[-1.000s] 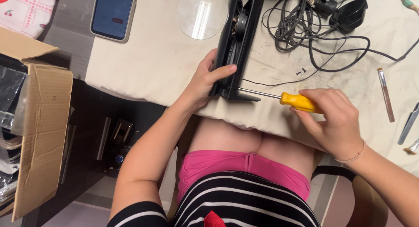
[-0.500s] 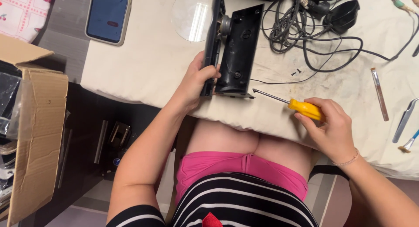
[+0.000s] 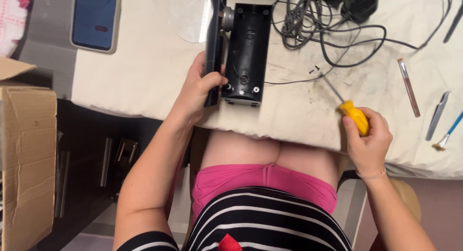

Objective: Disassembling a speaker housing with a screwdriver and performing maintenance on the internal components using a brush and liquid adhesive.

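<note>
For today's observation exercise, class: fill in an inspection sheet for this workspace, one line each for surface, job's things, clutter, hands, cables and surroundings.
Surface: cream cloth over the table, smudged dark near the cables.
Job's things: black device casing lying flat, screw holes showing; yellow-handled screwdriver.
Clutter: phone, clear disc, brown stick, tweezers, small brush.
Hands: left hand grips the casing's side panel; right hand holds the screwdriver, tip clear of the casing.
Cables: tangled black cables beside the casing.
Surroundings: cardboard box at left.
</note>
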